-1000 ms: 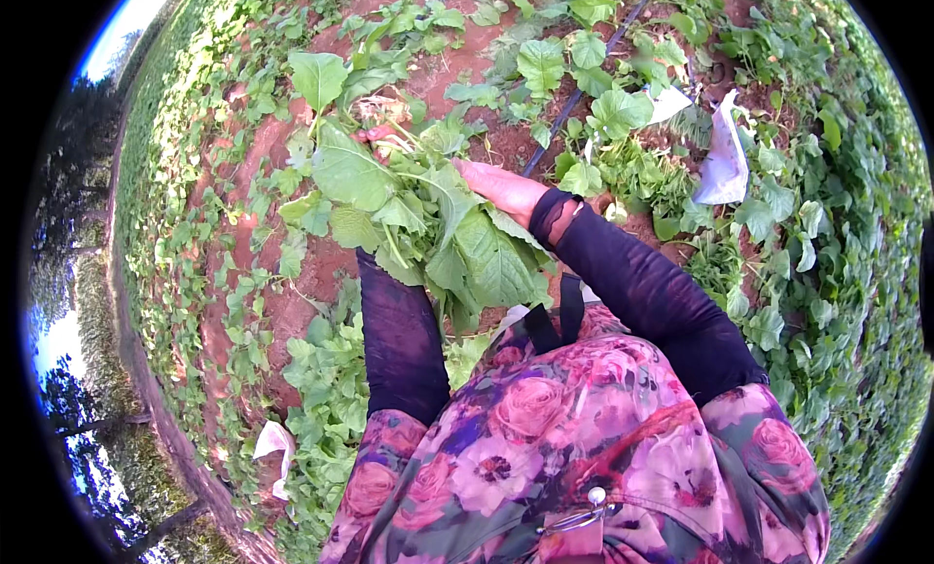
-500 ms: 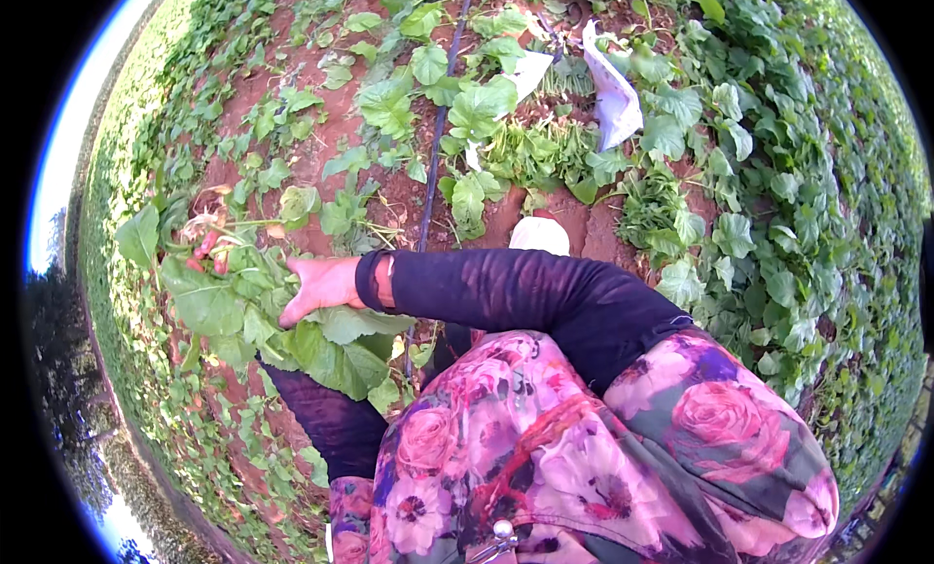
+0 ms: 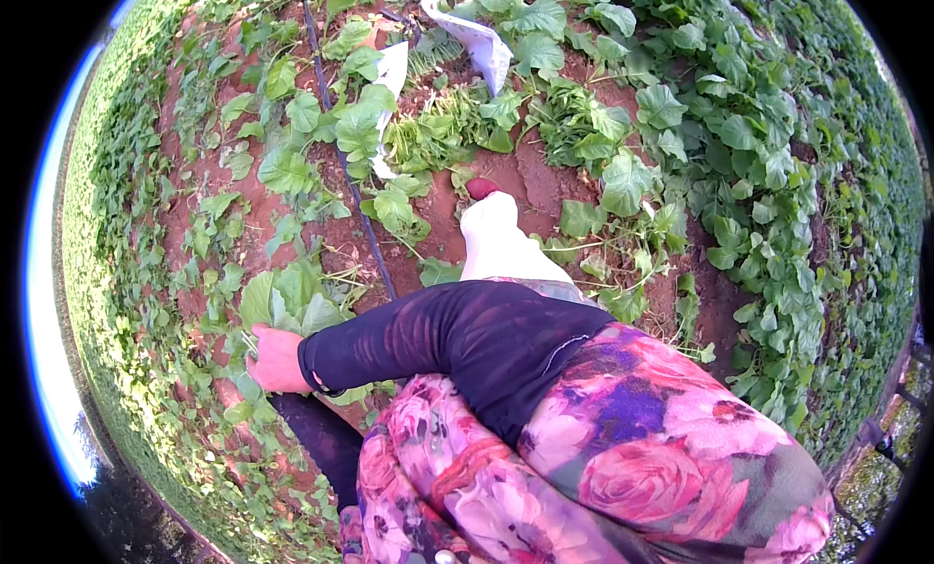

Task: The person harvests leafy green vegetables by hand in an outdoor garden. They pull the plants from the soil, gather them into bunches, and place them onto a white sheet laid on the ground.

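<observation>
The right hand (image 3: 277, 360) is closed around leafy greens (image 3: 292, 303), with pale stems showing at the fingertips and broad leaves fanning out at twelve to one o'clock from the knuckles. The left hand is hidden behind it, so I cannot tell whether it is wide or narrow; only its dark sleeve (image 3: 326, 447) shows, at five o'clock from the right hand. The right forearm, in a matching dark sleeve (image 3: 438, 330), reaches across the floral garment (image 3: 671, 467).

All further bearings are from the right hand. At one o'clock a dark hose (image 3: 355, 189) runs over red soil (image 3: 530, 180). At two o'clock is a white-covered lower leg (image 3: 496, 238) with a dark red tip. Well away at one o'clock, a heap of greens (image 3: 428, 134) lies near two white sheets (image 3: 479, 48). Between two and three o'clock grows a dense band of plants (image 3: 759, 204).
</observation>
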Demonstrator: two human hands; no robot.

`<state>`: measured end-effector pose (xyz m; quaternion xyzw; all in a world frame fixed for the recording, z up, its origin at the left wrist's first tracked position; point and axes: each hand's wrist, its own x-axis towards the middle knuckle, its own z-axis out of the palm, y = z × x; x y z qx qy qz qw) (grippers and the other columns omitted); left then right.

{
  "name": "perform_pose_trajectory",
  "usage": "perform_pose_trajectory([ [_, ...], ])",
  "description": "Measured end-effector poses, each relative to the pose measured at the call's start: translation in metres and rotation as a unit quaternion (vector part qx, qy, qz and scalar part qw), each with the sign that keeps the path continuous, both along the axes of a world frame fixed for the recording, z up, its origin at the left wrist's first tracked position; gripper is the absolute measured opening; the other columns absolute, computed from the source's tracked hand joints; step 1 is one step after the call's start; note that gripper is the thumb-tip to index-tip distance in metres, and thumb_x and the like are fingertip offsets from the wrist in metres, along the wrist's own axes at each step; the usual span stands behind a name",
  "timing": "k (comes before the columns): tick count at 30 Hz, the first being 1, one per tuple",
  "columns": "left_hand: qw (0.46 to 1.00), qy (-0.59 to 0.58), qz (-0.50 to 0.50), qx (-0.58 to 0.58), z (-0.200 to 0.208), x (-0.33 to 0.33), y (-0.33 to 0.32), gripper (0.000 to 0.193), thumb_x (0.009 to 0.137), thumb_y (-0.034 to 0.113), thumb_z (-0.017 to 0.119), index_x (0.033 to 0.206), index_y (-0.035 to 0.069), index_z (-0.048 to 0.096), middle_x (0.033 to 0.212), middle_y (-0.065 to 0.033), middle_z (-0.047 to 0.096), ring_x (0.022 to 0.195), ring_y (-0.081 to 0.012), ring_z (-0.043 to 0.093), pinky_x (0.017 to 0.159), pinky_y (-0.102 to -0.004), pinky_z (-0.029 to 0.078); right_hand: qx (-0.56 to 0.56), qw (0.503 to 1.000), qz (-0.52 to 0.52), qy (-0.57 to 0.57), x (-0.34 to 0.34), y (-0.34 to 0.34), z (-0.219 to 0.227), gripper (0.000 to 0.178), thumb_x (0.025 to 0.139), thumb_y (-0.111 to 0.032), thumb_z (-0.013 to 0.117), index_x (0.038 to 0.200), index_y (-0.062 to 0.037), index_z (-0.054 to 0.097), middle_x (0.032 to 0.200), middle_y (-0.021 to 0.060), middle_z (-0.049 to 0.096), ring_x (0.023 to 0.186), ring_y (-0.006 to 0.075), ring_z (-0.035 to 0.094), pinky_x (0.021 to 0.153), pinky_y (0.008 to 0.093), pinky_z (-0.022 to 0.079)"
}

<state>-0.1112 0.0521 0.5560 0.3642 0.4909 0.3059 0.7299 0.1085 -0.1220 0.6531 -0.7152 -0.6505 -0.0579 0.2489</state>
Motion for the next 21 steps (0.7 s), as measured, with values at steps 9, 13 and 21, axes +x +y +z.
perform_pose_trajectory([
  [9,0.995,0.06,-0.082,-0.006,-0.027,0.055,0.042,0.027,0.086,0.026,0.06,0.096,0.003,0.051,0.086,-0.008,0.053,0.072,-0.0197,0.055,0.066,-0.0382,0.049,0.02,0.978,-0.202,0.043,0.122,-0.125,-0.002,0.009,0.066,-0.016,0.062,0.07,-0.0102,0.056,0.053,0.0022,0.056,0.052,0.0208,0.059,0.072,0.0402,0.038],
  [13,0.989,0.101,-0.104,-0.039,-0.067,0.068,0.044,0.028,0.086,0.026,0.061,0.097,0.002,0.051,0.086,-0.0083,0.053,0.072,-0.0199,0.056,0.066,-0.0385,0.049,-0.2,0.921,-0.331,0.053,0.176,-0.246,-0.099,0.007,0.075,-0.013,0.057,0.081,-0.0112,0.059,0.063,0.0043,0.063,0.063,0.0235,0.064,0.078,0.0426,0.04],
  [21,0.936,0.272,-0.199,-0.101,-0.143,0.139,-0.018,0.03,0.086,0.027,0.062,0.098,0.002,0.05,0.086,-0.009,0.054,0.072,-0.0203,0.056,0.065,-0.0391,0.049,-0.383,0.793,-0.473,0.004,0.32,-0.447,-0.205,0.016,0.075,-0.008,0.055,0.09,-0.012,0.052,0.068,0.0059,0.062,0.074,0.0243,0.064,0.081,0.0454,0.04],
])
